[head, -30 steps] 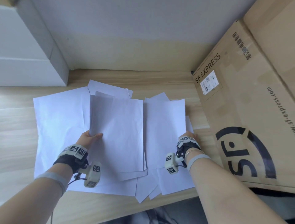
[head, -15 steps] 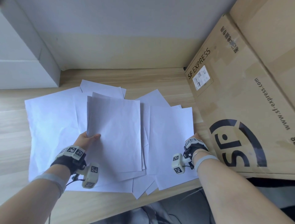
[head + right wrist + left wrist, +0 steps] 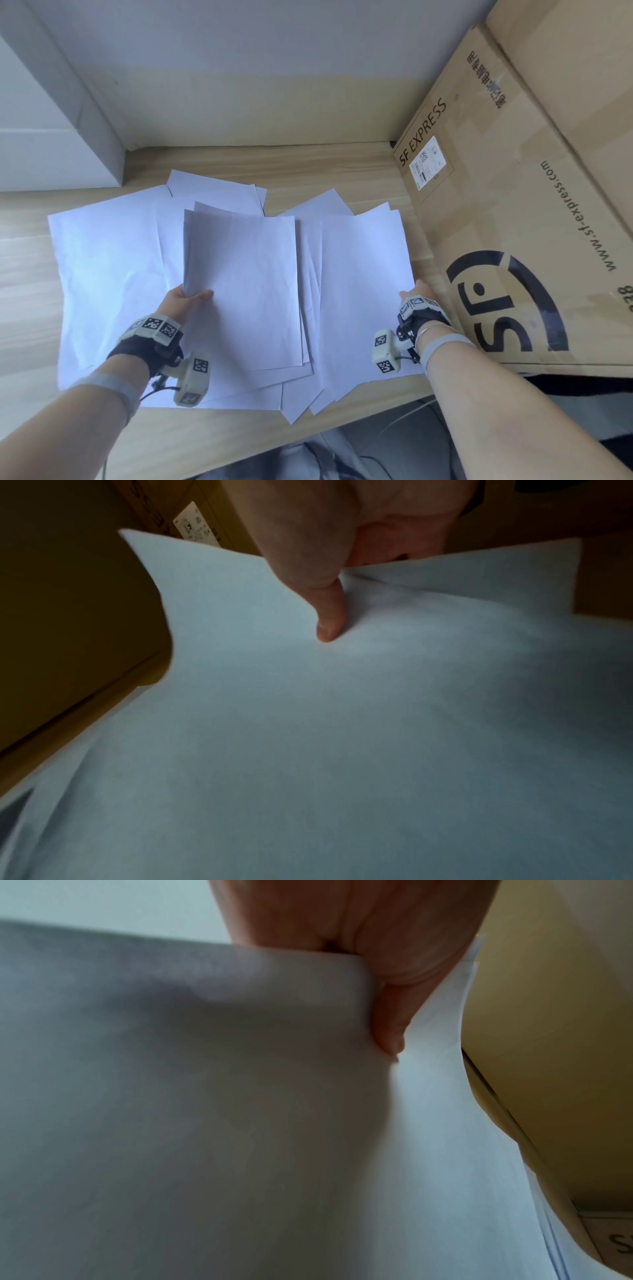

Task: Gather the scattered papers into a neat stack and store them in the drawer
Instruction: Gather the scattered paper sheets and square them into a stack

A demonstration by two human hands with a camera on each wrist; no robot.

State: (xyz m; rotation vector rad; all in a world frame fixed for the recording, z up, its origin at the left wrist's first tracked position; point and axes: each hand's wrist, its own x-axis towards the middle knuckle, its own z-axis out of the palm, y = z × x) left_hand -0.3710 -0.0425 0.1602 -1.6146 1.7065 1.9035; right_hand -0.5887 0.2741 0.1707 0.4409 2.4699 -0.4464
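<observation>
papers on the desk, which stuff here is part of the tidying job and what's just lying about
Part of the job:
- sheets held by the left hand at
- sheet pinched by the right hand at
- loose papers on the desk

Just lying about:
- SF Express cardboard box
- white box

No drawer shows.

1. White paper sheets (image 3: 113, 274) lie overlapped on the light wooden desk (image 3: 30, 308) before me.
2. A large brown cardboard box (image 3: 513, 205) stands right of them.
3. A white block (image 3: 51, 161) sits behind, left.
</observation>
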